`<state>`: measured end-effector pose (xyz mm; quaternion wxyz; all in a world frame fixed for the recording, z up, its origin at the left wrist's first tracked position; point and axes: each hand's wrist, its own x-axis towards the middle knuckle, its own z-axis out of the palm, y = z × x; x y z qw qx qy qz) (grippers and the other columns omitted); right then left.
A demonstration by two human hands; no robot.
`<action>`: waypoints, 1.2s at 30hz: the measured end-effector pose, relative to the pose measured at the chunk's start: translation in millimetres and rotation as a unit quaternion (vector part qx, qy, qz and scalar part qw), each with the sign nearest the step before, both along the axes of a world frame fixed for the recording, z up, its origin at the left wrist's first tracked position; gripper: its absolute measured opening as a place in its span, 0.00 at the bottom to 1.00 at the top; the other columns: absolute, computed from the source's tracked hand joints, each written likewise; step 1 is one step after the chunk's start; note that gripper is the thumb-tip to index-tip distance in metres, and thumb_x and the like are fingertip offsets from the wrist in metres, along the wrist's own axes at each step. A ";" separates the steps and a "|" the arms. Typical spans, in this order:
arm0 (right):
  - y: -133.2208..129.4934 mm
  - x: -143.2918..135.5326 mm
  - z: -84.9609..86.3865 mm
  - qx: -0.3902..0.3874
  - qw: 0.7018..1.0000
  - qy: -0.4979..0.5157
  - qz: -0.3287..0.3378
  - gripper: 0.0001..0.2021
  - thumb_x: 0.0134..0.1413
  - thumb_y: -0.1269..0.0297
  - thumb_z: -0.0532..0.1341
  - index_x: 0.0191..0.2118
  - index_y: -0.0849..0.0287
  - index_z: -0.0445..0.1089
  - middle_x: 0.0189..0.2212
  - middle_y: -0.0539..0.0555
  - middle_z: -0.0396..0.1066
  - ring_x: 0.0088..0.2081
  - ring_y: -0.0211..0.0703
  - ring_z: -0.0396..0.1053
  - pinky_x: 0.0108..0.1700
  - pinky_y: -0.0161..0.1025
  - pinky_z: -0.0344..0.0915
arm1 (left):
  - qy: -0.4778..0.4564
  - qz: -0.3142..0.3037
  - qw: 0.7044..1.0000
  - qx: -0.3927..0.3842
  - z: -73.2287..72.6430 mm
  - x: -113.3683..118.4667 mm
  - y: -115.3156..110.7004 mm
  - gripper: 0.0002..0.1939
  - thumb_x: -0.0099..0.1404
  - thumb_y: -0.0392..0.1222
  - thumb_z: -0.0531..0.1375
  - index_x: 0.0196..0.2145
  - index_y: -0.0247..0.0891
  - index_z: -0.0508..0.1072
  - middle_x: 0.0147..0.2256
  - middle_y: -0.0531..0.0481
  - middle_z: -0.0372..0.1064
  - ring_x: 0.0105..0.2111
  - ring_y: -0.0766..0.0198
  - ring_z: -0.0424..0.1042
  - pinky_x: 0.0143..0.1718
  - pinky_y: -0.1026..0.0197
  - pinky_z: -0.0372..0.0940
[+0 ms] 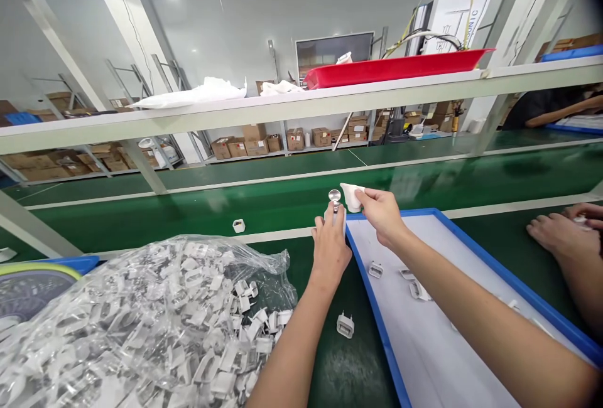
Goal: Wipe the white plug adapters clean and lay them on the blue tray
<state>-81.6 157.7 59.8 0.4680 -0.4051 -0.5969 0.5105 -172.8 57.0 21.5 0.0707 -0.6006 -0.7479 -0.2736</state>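
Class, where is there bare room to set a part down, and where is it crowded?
Green surface lies bare between the white cap and left hand; tray liner, between blue rim and right forearm. Crowded: the bag of parts.

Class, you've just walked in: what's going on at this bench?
The person's left hand is at a small container with a round, shiny top; the right hand pinches a white cloth beside it. A clear bag heaped with white plastic parts lies to the left, and a few similar parts sit in the blue-rimmed tray.
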 end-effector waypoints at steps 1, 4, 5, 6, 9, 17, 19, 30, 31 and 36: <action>-0.6 -0.3 -0.3 0.001 1.000 -0.001 0.002 0.14 0.66 0.55 0.64 0.46 0.63 0.73 0.41 0.52 0.74 0.39 0.43 0.74 0.40 0.42 0.74 | -0.003 -0.003 1.000 0.001 0.8 -0.1 0.1 0.42 0.59 0.23 0.52 0.70 0.43 0.57 0.72 0.44 0.51 0.52 0.46 0.64 0.49 0.46 0.66; -2.7 0.0 0.2 0.002 1.000 -0.002 0.005 0.15 0.66 0.55 0.64 0.46 0.63 0.73 0.42 0.52 0.74 0.39 0.44 0.74 0.41 0.42 0.74 | -0.008 -0.003 1.000 0.009 4.9 -0.7 -0.1 0.38 0.60 0.25 0.53 0.67 0.42 0.60 0.71 0.44 0.54 0.52 0.45 0.63 0.49 0.45 0.66; -3.1 0.4 0.4 0.001 1.000 -0.002 0.005 0.15 0.66 0.55 0.64 0.46 0.63 0.73 0.42 0.52 0.74 0.39 0.44 0.74 0.41 0.43 0.74 | -0.009 -0.001 1.000 0.011 5.5 -1.2 -0.2 0.37 0.60 0.25 0.53 0.67 0.42 0.61 0.71 0.44 0.54 0.52 0.45 0.63 0.49 0.44 0.66; -3.1 0.9 0.4 0.001 1.000 -0.002 0.005 0.15 0.66 0.55 0.64 0.47 0.63 0.73 0.42 0.52 0.74 0.40 0.44 0.74 0.41 0.43 0.74 | -0.009 0.000 1.000 0.013 5.3 -1.9 -0.3 0.38 0.60 0.25 0.53 0.67 0.42 0.61 0.71 0.45 0.54 0.52 0.45 0.63 0.49 0.44 0.66; -2.0 2.2 -0.7 -0.004 1.000 -0.004 0.002 0.15 0.66 0.55 0.64 0.48 0.63 0.73 0.43 0.53 0.74 0.41 0.45 0.74 0.42 0.44 0.74 | -0.009 -0.002 1.000 0.012 -0.3 -4.3 -0.4 0.42 0.57 0.21 0.52 0.68 0.41 0.59 0.72 0.46 0.52 0.52 0.46 0.64 0.50 0.44 0.67; -2.3 4.2 1.4 -0.008 1.000 0.013 0.010 0.15 0.66 0.55 0.63 0.48 0.63 0.73 0.43 0.53 0.74 0.40 0.44 0.74 0.42 0.44 0.74 | -0.018 -0.032 0.998 0.049 -14.9 -10.3 5.7 0.38 0.60 0.24 0.53 0.68 0.35 0.59 0.72 0.42 0.52 0.65 0.47 0.58 0.64 0.44 0.60; -2.3 5.1 1.8 -0.007 1.000 0.020 0.011 0.15 0.66 0.55 0.64 0.48 0.63 0.73 0.43 0.53 0.74 0.40 0.44 0.74 0.42 0.43 0.74 | -0.020 -0.036 0.997 0.065 -17.8 -10.5 8.6 0.34 0.65 0.27 0.53 0.68 0.36 0.58 0.71 0.42 0.53 0.68 0.51 0.56 0.66 0.47 0.59; 5.2 9.1 -4.5 -0.014 0.999 0.032 0.011 0.15 0.66 0.55 0.64 0.46 0.63 0.73 0.41 0.52 0.74 0.38 0.43 0.74 0.40 0.42 0.74 | 0.001 0.018 0.996 0.085 -30.5 1.6 16.6 0.30 0.73 0.30 0.49 0.70 0.42 0.57 0.72 0.42 0.51 0.54 0.48 0.69 0.58 0.44 0.65; 5.0 9.0 -4.7 -0.015 0.999 0.031 0.012 0.15 0.66 0.55 0.64 0.46 0.63 0.73 0.41 0.52 0.74 0.39 0.43 0.74 0.41 0.42 0.74 | 0.005 0.018 0.996 0.083 -30.2 1.5 16.8 0.29 0.73 0.30 0.49 0.70 0.42 0.58 0.72 0.42 0.52 0.53 0.49 0.69 0.57 0.45 0.65; 1.5 8.0 -2.9 -0.016 0.999 0.032 0.025 0.14 0.66 0.55 0.63 0.46 0.63 0.73 0.41 0.52 0.74 0.39 0.43 0.74 0.41 0.42 0.74 | 0.016 0.032 0.997 0.072 -23.9 3.3 17.1 0.29 0.72 0.30 0.49 0.69 0.42 0.59 0.71 0.41 0.54 0.48 0.51 0.71 0.52 0.47 0.67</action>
